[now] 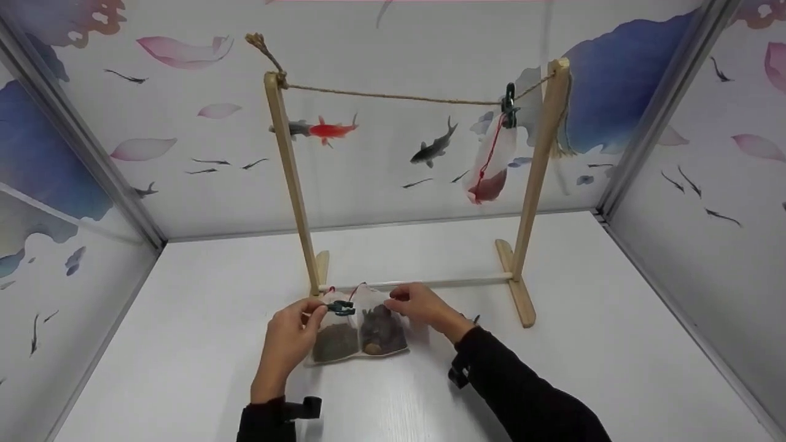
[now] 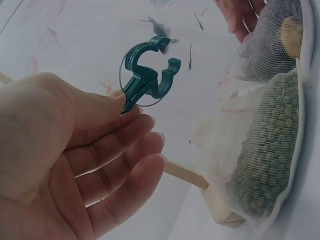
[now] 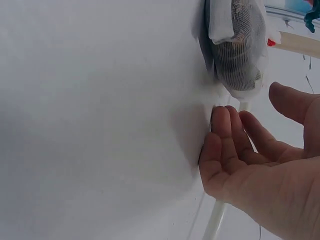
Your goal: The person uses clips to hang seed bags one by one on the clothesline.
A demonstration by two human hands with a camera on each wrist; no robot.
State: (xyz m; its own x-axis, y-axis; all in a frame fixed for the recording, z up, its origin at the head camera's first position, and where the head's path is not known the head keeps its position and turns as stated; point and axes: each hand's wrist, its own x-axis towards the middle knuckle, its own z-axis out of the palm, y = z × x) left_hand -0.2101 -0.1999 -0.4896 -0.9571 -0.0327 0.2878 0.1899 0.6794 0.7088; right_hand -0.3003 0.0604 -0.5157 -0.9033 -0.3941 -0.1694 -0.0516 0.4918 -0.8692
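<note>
My left hand (image 1: 318, 310) pinches a teal plastic clip (image 1: 341, 307) between thumb and forefinger, its jaws pointing away (image 2: 150, 75). Just below the clip, two white mesh bags lie side by side on the table. One holds green grains (image 1: 334, 342) (image 2: 265, 160) and the other holds brown pieces (image 1: 382, 331) (image 3: 235, 45). My right hand (image 1: 399, 298) (image 3: 252, 107) is open at the brown bag's top right corner, fingers relaxed and holding nothing.
A wooden rack (image 1: 288, 178) stands behind the bags, with a rope (image 1: 393, 96) strung between its posts. A third mesh bag (image 1: 491, 166) hangs near the right post from a dark clip (image 1: 508, 107). Patterned walls enclose the white table (image 1: 184, 344).
</note>
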